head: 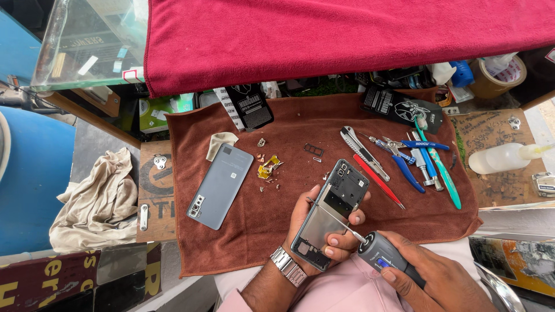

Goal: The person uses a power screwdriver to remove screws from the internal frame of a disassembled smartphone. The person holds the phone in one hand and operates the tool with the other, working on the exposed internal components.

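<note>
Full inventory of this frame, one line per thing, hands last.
opened phone: 1, black and silver, held over the mat's near edge
back cover: 1, grey, mat left
mat: 1, brown cloth, centre
red cloth: 1, draped over the counter, top
hand tools: several, blue, red, green and silver, mat right
small screws and scraps: a few, gold and silver, mat centre
squeeze bottle: 1, white, right
tape roll: 1, brown, top right
rag: 1, beige, left
electric screwdriver: 1, grey, bit touching the phone
wristwatch: 1, silver, left wrist
left hand: holds the phone
right hand: holds the screwdriver
</note>
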